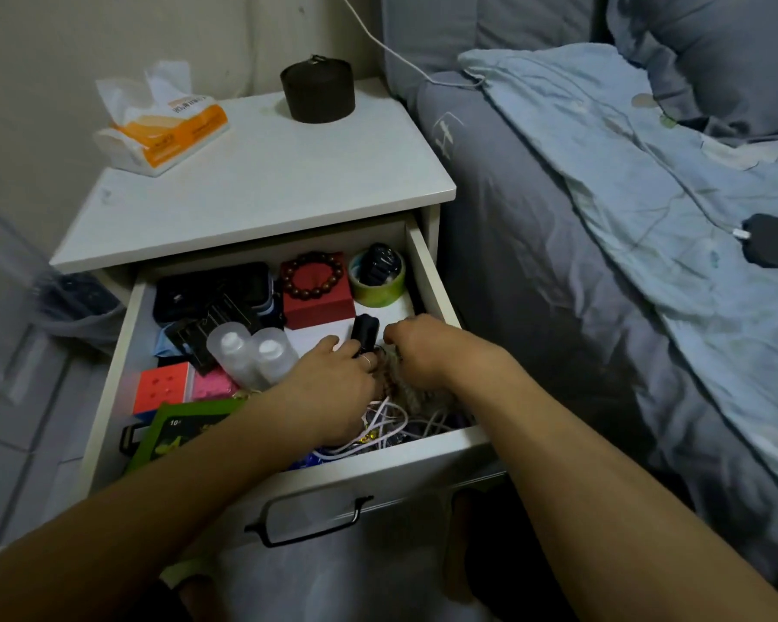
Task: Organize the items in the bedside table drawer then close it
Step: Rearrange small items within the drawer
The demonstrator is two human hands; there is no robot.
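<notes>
The white bedside drawer point(436, 280) stands pulled open. Inside lie a black case point(198, 289), a red box point(320, 303) with a bead bracelet point(314, 276) on it, a green tape roll point(378, 287), two clear bottles point(252, 352), a colour cube point(162, 388), a pink item point(212, 386), a green packet point(176, 435) and tangled white cables point(391, 424). My left hand point(333, 383) curls its fingers around a small black object point(364, 332). My right hand point(423, 347) grips a coil of brown rope point(405, 388) beside it.
On the tabletop point(266, 181) sit a tissue pack point(162, 127) and a dark round tin point(317, 89). A bed with blue-grey bedding point(602, 217) lies right of the table, with a black device point(773, 240) on a white cable. A bin point(77, 303) stands left.
</notes>
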